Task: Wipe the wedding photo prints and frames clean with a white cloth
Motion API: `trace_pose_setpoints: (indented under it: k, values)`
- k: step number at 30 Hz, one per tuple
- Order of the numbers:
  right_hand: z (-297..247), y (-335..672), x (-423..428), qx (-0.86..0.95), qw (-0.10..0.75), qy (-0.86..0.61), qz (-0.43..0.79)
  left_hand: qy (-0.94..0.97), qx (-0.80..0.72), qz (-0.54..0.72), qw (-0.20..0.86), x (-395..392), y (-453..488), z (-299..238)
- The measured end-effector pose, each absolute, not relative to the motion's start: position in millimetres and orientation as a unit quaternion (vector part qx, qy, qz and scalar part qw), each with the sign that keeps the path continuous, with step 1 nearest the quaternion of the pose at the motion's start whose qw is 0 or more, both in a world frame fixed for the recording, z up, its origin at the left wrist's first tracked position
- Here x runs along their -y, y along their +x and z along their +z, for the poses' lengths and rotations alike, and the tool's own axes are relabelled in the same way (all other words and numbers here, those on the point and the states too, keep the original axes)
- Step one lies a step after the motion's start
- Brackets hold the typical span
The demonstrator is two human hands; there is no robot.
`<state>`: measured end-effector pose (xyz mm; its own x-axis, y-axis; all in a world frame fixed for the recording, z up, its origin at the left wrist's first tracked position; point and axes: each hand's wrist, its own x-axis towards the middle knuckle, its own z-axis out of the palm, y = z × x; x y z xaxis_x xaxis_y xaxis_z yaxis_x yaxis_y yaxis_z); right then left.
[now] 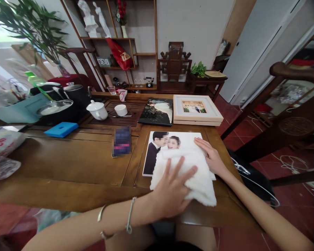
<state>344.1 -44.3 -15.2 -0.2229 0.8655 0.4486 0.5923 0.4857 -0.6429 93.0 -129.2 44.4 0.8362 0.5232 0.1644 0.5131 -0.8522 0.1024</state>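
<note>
A photo panel (149, 158) with a printed couple lies flat on the wooden table, its picture facing up. Over its lower part is spread a white towel (204, 188), which hangs past the panel's near edge. My left hand (172, 188), with bracelets on the wrist, rests on the towel with its fingers spread. At the panel's right edge lies my right hand (211, 157), fingers stretched out and touching the panel beside the towel. The towel and my hands hide much of the picture.
Behind the panel lie a dark photo panel (153, 116) and a framed photo (176, 108). Left of it is a dark blue packet (122, 141). A white lidded cup (97, 111), a small bowl (120, 110) and a blue box (61, 129) stand farther left. A wooden chair (272, 136) flanks the right.
</note>
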Motion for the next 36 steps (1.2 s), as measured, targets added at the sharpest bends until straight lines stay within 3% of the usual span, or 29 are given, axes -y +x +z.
trace_pose_setpoints:
  k: [10,14,24,36]
  values:
    - [-8.6,339.0,43.2,0.760,0.394,-0.497,0.144,0.935,-0.340,0.098,-0.014,1.8,125.6,40.1]
    - [-8.9,340.2,43.2,0.761,0.405,-0.482,0.155,0.927,-0.364,0.092,-0.019,20.7,132.4,40.4]
    - [-15.2,344.2,41.8,0.760,0.405,-0.480,0.169,0.930,-0.350,0.108,0.010,153.1,113.4,39.3]
    - [-12.9,337.5,44.6,0.750,0.396,-0.507,0.152,0.836,-0.536,0.106,-0.050,77.3,61.8,38.4]
